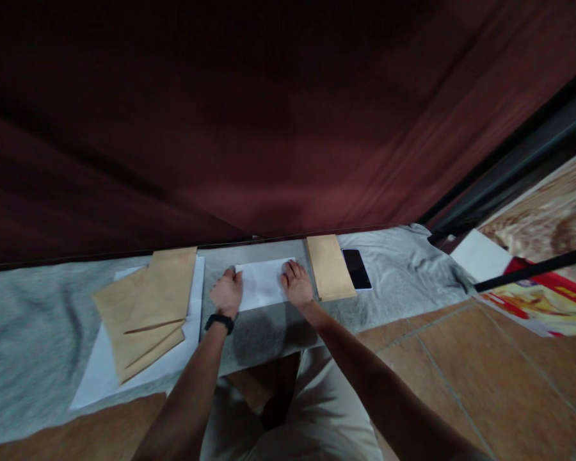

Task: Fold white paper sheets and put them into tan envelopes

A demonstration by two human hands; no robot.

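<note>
A folded sheet of white paper (263,285) lies flat in front of me on the grey cloth. My left hand (226,293) is curled at its left edge, the thumb against the paper and the fingers closed. At the opposite end, my right hand (296,284) rests on the paper's right edge with its fingers laid out flat. A brown paper envelope (330,266) lies just right of that hand. To the left, several more brown envelopes (160,294) overlap one another on top of larger white sheets (93,378).
The grey cloth (393,275) covers the long, narrow surface. A smartphone (356,269) lies beside the right envelope. A dark red curtain (278,141) hangs behind. At the right are a dark metal bar (537,266), a colourful printed box (542,301) and floor tiles (461,371).
</note>
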